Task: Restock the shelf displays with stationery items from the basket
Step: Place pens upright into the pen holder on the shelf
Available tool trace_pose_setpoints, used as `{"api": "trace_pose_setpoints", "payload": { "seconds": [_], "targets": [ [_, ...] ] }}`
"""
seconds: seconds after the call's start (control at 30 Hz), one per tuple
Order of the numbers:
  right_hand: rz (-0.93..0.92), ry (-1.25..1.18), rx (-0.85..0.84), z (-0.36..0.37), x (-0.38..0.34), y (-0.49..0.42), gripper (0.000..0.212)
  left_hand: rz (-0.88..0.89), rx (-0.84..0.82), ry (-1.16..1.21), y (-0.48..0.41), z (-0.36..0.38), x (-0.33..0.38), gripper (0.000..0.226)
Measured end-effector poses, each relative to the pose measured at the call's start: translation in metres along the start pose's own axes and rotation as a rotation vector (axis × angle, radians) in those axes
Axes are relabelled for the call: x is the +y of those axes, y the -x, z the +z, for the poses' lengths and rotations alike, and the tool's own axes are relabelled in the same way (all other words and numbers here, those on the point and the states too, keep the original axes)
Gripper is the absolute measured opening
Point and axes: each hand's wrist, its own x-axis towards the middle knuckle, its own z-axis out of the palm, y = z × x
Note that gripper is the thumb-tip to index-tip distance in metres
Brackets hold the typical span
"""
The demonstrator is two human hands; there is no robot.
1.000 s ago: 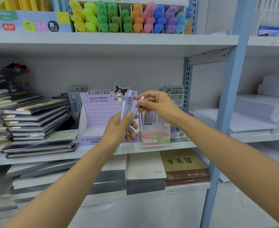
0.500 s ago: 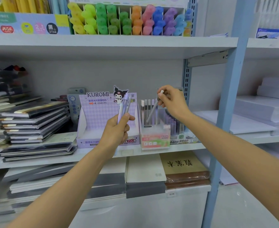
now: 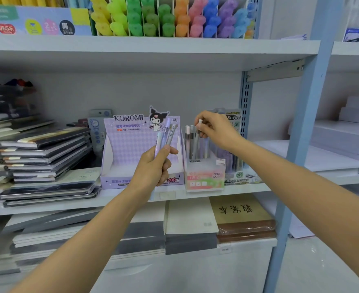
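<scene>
Above the Fruit Soda box (image 3: 205,176), at centre right of the frame, my right hand (image 3: 215,130) pinches one pencil-lead tube (image 3: 200,122) just under its white cap, thumb and fingertips curled round it. The tube's long axis is nearly upright, with the cap leaning a little to the right. Its lower end points down into the box, among the row of tubes (image 3: 189,142) already standing there. I cannot tell whether its foot has reached the bottom of the box, because the front wall hides it.

As I judge it, the coming move turns on that line-up. The slot lies straight below my right hand, so the tube needs only to slide down along its own length before I let go. A sideways nudge could knock over the tubes beside it.

My left hand (image 3: 155,166) is lower and to the left, in front of the purple Kuromi display box (image 3: 129,144). It is clenched around the lower ends of three more lead tubes (image 3: 166,134). These fan upward and lean right, their tops near the right hand but apart from it. The right hand is plainly the nearer one to the Fruit Soda box, and the left serves as the supply.

Both boxes stand side by side on the middle shelf (image 3: 47,205). No basket appears in the frame.
</scene>
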Motion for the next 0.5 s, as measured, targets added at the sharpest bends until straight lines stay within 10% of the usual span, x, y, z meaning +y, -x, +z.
{"api": "trace_pose_setpoints", "payload": {
  "seconds": [0.5],
  "targets": [
    [0.070,0.224,0.092,0.010,-0.006,0.000,0.022,-0.009,-0.035,-0.001,0.004,-0.001,0.003,0.030]
  ]
}}
